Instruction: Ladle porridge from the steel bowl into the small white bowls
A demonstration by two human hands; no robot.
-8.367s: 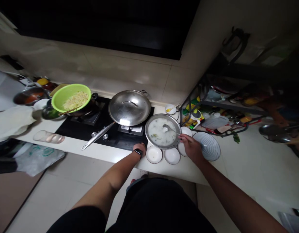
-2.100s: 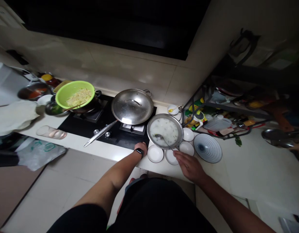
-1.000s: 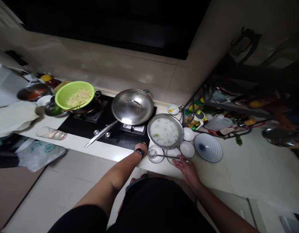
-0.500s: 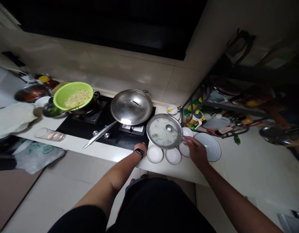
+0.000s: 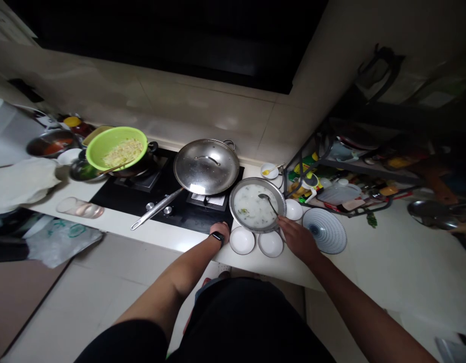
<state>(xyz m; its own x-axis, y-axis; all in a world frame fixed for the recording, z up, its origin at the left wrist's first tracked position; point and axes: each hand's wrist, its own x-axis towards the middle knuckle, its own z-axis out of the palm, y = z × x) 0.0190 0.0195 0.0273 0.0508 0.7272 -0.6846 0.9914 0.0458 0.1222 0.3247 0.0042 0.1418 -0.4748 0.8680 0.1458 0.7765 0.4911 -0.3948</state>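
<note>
The fingers [image 5: 282, 223] of the right hand [image 5: 298, 240] are pinched together on the handle of a steel ladle [image 5: 269, 203], whose head hangs inside a steel bowl [image 5: 230, 204] of porridge [image 5: 248, 212] on the desk [image 5: 251, 267]. Three white bowls [image 5: 270, 244] sit around the steel bowl, and a blue-striped plate [image 5: 324, 230] lies just right of the hand. The left hand [image 5: 219, 231], with a black watch [image 5: 217, 238], rests beside the steel bowl at the black stove [image 5: 172, 214]; whether its fingers are apart or together cannot be told.
</note>
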